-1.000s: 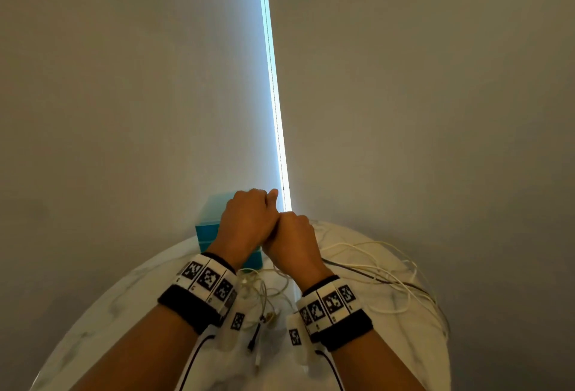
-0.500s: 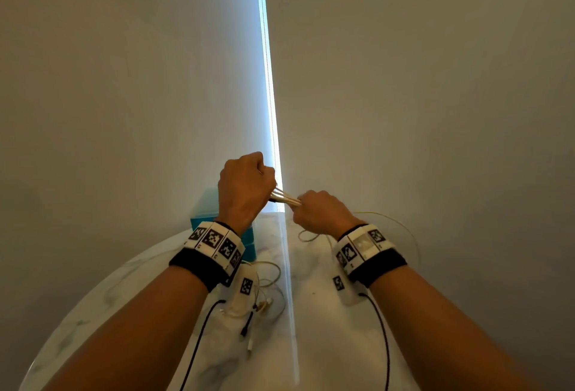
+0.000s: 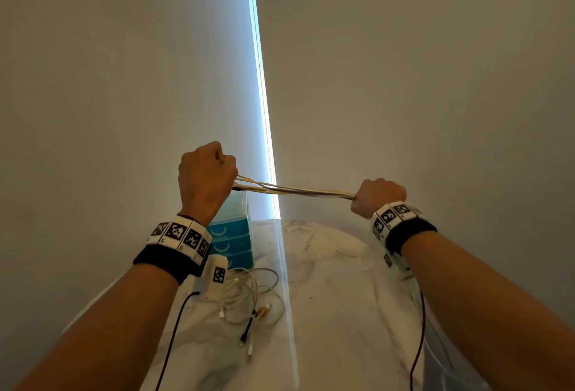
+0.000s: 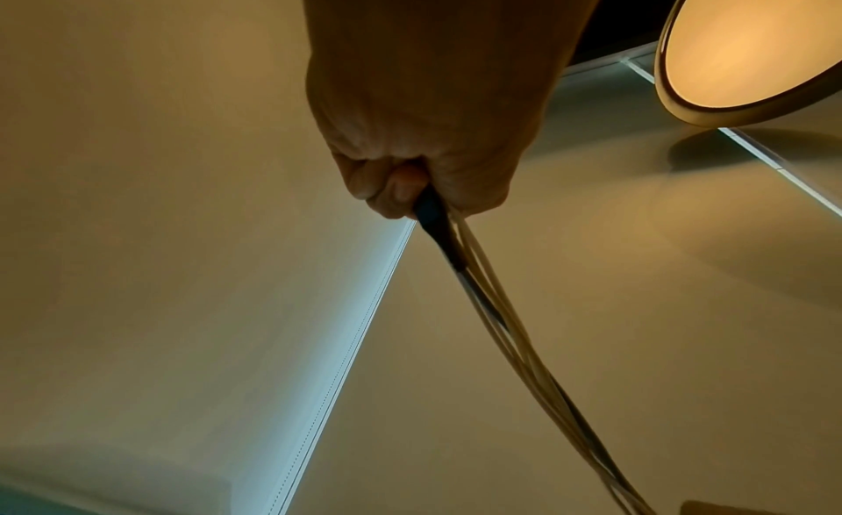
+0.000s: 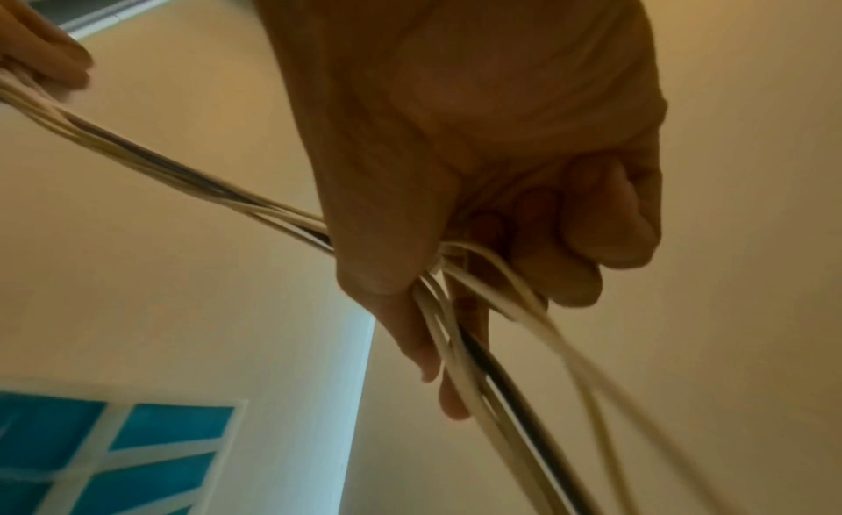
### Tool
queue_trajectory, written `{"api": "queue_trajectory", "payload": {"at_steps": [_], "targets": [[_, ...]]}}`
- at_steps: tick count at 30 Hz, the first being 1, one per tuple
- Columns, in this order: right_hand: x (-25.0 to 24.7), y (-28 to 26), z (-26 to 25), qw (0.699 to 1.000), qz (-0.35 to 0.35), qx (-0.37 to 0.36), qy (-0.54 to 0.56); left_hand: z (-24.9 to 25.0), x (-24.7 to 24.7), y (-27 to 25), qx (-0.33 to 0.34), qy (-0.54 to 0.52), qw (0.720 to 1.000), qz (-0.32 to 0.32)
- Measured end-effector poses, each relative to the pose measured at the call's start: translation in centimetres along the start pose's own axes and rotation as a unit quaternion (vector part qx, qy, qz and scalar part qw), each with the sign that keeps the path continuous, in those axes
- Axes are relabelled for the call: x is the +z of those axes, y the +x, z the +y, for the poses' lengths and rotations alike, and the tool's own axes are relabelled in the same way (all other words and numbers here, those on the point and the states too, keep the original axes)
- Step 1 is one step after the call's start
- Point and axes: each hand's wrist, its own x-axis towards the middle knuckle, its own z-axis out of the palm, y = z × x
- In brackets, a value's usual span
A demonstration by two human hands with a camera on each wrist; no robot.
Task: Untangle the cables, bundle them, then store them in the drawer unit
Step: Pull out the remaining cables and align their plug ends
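A bunch of white and dark cables (image 3: 298, 190) is stretched taut in the air between my two hands. My left hand (image 3: 207, 177) is a fist round one end, where a dark plug (image 4: 430, 213) shows. My right hand (image 3: 378, 196) grips the bunch further along; loose strands (image 5: 501, 360) trail out below its fingers. More white cables (image 3: 249, 297) with plugs lie in a loose heap on the marble table (image 3: 342, 297), under my left wrist. The blue drawer unit (image 3: 231, 235) stands at the back left, drawers closed.
A grey wall rises right behind the table, with a bright vertical light strip (image 3: 263, 95). A round ceiling lamp (image 4: 752, 47) shows in the left wrist view. Black wrist-camera leads (image 3: 174, 334) hang from both wrists over the table.
My hands were together low over the table. They have risen and pulled apart, the right hand moving right, drawing the cable bunch straight. The cables at the table's right have lifted off.
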Motion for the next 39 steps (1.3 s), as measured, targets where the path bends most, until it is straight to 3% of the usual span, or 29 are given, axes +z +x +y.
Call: {"api": "queue_trajectory", "payload": {"at_steps": [3, 5, 7, 10, 11, 12, 13, 14, 15, 17, 22, 25, 28, 30, 33, 36, 39], "targets": [[-1.1, 1.5, 1.3, 0.997, -0.018, 0.033, 0.064, 0.6, 0.2, -0.1, 0.018, -0.011, 1.000, -0.001], [-1.6, 2.8, 2.0, 0.983, -0.015, 0.065, 0.174, 1.4, 0.8, -0.4, 0.028, -0.023, 0.999, -0.004], [-1.7, 3.7, 2.5, 0.951, 0.067, 0.107, 0.282, 2.4, 1.7, -0.9, 0.039, -0.038, 0.999, -0.005], [-0.2, 3.5, 2.6, 0.875, 0.284, 0.101, 0.379, 3.1, 2.7, -1.6, 0.044, -0.052, 0.998, -0.011], [0.7, 3.3, 2.6, 0.881, 0.286, 0.092, 0.366, 3.0, 2.9, -1.9, 0.041, -0.061, 0.997, -0.012], [1.8, 3.3, 2.6, 0.914, 0.227, 0.090, 0.323, 2.8, 3.1, -2.2, 0.037, -0.067, 0.997, -0.016], [2.9, 3.1, 2.6, 0.953, 0.111, 0.093, 0.267, 2.6, 3.3, -2.6, 0.037, -0.068, 0.997, -0.025], [3.7, 2.4, 2.7, 0.973, -0.016, 0.091, 0.213, 2.4, 3.6, -3.2, 0.039, -0.064, 0.997, -0.036], [4.1, 1.5, 2.7, 0.975, -0.135, 0.061, 0.164, 2.1, 3.8, -3.7, 0.041, -0.058, 0.996, -0.047], [4.5, -0.7, 2.2, 0.968, -0.234, -0.022, 0.089, 1.6, 4.2, -4.6, 0.042, -0.040, 0.996, -0.069], [2.4, -3.0, -2.2, 0.978, -0.160, -0.097, 0.093, 0.9, 4.8, -5.4, 0.056, -0.003, 0.993, -0.107], [-0.8, -4.2, -6.3, 0.932, -0.217, -0.228, 0.181, 0.7, 5.0, -5.3, 0.069, 0.010, 0.992, -0.105], [-2.0, -6.1, -10.2, 0.888, -0.207, -0.320, 0.258, 0.7, 5.0, -5.3, 0.091, 0.034, 0.990, -0.102], [-0.8, -6.6, -12.2, 0.870, -0.171, -0.327, 0.327, 0.4, 4.9, -5.4, 0.094, 0.033, 0.991, -0.090], [3.1, -6.6, -14.3, 0.871, -0.122, -0.301, 0.368, -0.9, 4.6, -5.8, 0.098, 0.034, 0.989, -0.108], [7.2, -7.5, -15.8, 0.869, -0.129, -0.282, 0.386, -2.9, 4.2, -6.7, 0.079, 0.036, 0.980, -0.180], [10.5, -8.3, -16.4, 0.852, -0.147, -0.220, 0.451, -4.6, 3.2, -7.7, -0.001, 0.018, 0.960, -0.280]]}}
